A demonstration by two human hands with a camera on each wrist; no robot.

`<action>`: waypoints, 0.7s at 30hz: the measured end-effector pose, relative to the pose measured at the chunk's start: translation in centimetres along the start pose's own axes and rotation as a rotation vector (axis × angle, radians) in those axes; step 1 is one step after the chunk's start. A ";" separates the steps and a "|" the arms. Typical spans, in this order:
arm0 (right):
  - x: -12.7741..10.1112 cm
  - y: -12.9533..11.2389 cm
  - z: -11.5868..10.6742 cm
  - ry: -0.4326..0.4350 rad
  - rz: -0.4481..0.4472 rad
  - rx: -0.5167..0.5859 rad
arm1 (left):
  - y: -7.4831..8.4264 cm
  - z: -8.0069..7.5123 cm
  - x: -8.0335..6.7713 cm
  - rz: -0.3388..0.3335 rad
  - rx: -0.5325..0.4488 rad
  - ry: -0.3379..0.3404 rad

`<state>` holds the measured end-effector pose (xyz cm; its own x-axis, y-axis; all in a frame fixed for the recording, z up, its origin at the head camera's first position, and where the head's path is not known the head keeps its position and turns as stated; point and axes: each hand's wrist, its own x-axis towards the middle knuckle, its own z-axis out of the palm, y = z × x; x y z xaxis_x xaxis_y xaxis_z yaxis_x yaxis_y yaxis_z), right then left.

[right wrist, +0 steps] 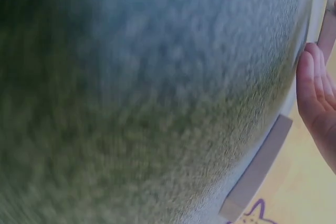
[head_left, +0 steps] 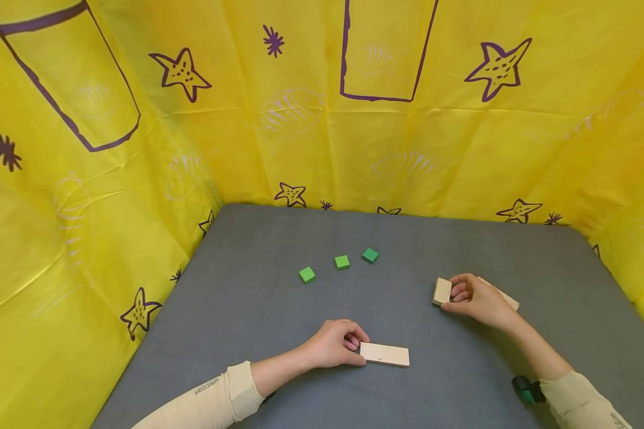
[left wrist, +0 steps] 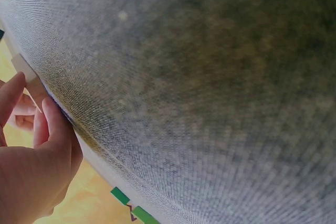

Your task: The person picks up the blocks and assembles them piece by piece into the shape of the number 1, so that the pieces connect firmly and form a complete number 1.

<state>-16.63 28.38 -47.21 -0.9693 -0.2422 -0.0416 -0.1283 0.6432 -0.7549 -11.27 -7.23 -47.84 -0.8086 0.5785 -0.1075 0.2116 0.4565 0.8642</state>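
A flat pale wooden plank lies on the grey mat near the front. My left hand grips its left end with curled fingers; in the left wrist view the left hand holds the plank's edge. Further right, my right hand curls round a wooden piece standing on its edge. A second wooden plank lies just behind that hand, and in the right wrist view this plank sits beside the right hand.
Three green blocks lie in a row at the middle of the mat, beyond both hands. Yellow sheeting with purple stars walls in the mat at the back and both sides.
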 end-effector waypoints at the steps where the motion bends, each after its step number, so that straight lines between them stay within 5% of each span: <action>1: 0.0 -0.1 0.1 0.001 0.003 0.005 | 0.0 0.0 0.0 0.001 -0.001 0.000; 21: -0.2 -2.1 2.1 0.017 0.004 -0.010 | 0.1 0.0 -0.1 -0.002 -0.009 -0.001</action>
<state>-15.76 25.59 -47.01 -0.9732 -0.2273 -0.0339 -0.1260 0.6513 -0.7483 -11.19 -7.22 -47.80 -0.8082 0.5786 -0.1099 0.2050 0.4513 0.8685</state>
